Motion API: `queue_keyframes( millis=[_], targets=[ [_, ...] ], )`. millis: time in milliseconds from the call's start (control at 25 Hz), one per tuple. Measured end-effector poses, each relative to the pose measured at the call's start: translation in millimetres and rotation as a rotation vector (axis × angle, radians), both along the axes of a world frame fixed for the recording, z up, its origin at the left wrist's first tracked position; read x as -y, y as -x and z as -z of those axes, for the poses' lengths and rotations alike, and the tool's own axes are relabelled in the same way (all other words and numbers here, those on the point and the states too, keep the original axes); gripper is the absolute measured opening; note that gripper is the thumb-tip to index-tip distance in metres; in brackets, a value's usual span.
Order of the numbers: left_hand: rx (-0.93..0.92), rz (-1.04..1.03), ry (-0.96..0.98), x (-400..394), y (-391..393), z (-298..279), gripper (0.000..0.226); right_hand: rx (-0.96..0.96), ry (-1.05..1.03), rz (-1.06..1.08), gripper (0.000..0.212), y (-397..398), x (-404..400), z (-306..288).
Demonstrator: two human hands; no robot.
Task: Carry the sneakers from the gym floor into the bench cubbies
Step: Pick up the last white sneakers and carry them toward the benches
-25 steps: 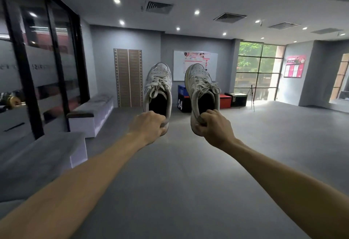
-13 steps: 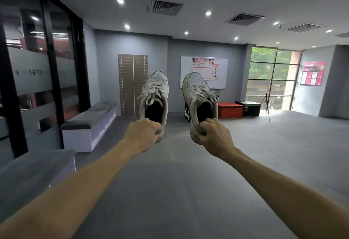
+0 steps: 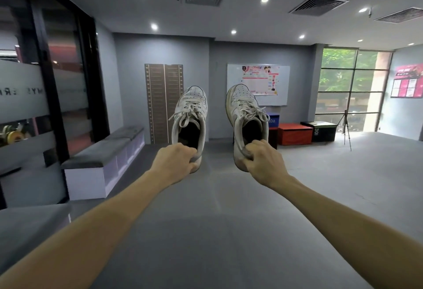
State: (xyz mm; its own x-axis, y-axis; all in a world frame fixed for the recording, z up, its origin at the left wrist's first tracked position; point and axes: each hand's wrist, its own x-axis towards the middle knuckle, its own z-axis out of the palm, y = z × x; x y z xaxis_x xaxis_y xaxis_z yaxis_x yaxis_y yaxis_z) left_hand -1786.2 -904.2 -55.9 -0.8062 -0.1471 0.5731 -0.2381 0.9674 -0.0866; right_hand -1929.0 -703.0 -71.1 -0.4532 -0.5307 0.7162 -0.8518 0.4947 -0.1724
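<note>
Both arms reach straight out in front of me, each carrying a worn white lace-up sneaker by its heel, toes pointing up and away. My left hand [image 3: 175, 161] grips the heel of the left sneaker [image 3: 191, 115]. My right hand [image 3: 263, 163] pinches the heel collar of the right sneaker [image 3: 243, 112]. The two shoes hang side by side, apart, high above the grey floor. A white bench with a grey cushion [image 3: 103, 153] and open cubbies in its front stands along the left wall, ahead and to the left.
A second grey-topped bench [image 3: 25, 229] sits close at the lower left under a dark glass partition. Red, blue and black plyo boxes [image 3: 295, 133] and a tripod [image 3: 344, 126] stand by the far wall and window. Open grey floor [image 3: 217, 220] lies ahead.
The view has advanced and turned slightly right; the cubby bench is nearer and lower left. Both hands keep the same hold on the sneakers.
</note>
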Motion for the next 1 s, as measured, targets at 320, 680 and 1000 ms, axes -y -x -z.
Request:
queue_keyframes(
  millis=[320, 680, 1000],
  targets=[
    [-0.012, -0.075, 0.001, 118, 203, -9, 0.032, -0.011, -0.020, -0.048, 0.026, 211, 129, -7],
    [0.014, -0.190, 0.014, 322, 373, -7, 0.021, -0.055, -0.051, -0.166, 0.025, 403, 350, -3],
    [-0.031, -0.460, -0.043, 497, 427, -5, 0.034, -0.020, -0.038, -0.460, 0.034, 493, 576, -2]
  ],
)
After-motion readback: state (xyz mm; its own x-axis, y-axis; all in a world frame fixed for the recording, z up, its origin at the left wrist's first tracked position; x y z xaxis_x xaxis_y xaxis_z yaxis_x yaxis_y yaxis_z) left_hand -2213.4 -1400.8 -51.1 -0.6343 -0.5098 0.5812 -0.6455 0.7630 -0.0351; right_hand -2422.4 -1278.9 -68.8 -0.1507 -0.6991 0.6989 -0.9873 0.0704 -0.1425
